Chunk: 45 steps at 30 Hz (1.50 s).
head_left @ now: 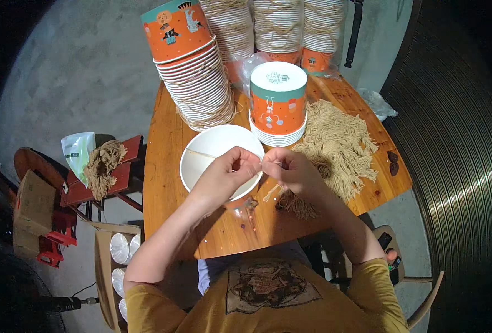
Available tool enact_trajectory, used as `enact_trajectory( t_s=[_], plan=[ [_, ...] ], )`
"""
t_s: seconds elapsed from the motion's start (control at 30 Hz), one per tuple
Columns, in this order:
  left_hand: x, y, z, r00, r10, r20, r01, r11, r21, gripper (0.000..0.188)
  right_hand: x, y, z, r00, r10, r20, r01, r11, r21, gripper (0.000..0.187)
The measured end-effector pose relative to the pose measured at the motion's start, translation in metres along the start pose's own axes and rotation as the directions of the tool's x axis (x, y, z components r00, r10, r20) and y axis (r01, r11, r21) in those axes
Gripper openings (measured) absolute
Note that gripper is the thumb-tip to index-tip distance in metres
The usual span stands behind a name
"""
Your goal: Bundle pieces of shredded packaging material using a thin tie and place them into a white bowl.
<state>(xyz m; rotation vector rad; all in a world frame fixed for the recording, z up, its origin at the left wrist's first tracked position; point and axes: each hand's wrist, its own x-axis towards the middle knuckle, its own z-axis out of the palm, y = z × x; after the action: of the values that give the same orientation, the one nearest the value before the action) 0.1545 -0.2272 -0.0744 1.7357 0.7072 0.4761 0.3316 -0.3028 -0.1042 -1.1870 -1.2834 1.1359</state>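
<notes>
A white paper tub stands open side up on the table before me. A thin tan cord runs from its far left side across the opening to my left hand. That hand is closed, fingertips pinched on the cord at the tub's right rim. My right hand meets it there, also pinching, with a bit of cord showing at its fingers; the exact grip is partly hidden. Beside and under my right wrist lies a heap of tan cords, some strands trailing near the tub.
Upside-down orange and green tubs stand behind the hands. Tall stacks of tubs wound with cord line the table's far side. More cord hangs on a red stool at left. A box of white cups sits lower left.
</notes>
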Motion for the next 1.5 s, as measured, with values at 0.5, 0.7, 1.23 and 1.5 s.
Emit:
enact_trajectory(
  t_s=[0.5,0.7,1.23,1.5],
  plan=[
    [-0.006,-0.01,0.002,0.999,0.024,-0.048,-0.024,1.0,0.016,0.015,0.005,0.004,0.004,1.0,-0.006,0.006,0.006,0.994,-0.108,0.02],
    [-0.007,-0.014,0.001,0.98,0.168,-0.102,-0.142,0.965,0.222,0.014,0.005,0.0,0.004,0.997,0.069,-0.028,-0.072,0.989,-0.126,0.022],
    [0.004,-0.002,-0.007,0.973,-0.201,0.11,0.215,0.967,-0.137,0.016,0.004,0.002,0.005,0.998,-0.023,-0.061,0.013,0.987,-0.162,0.022],
    [0.007,0.003,-0.006,0.945,-0.294,0.146,0.318,0.929,-0.187,0.018,0.003,0.001,0.004,0.997,-0.057,-0.061,0.042,0.975,-0.219,0.019]
  ],
)
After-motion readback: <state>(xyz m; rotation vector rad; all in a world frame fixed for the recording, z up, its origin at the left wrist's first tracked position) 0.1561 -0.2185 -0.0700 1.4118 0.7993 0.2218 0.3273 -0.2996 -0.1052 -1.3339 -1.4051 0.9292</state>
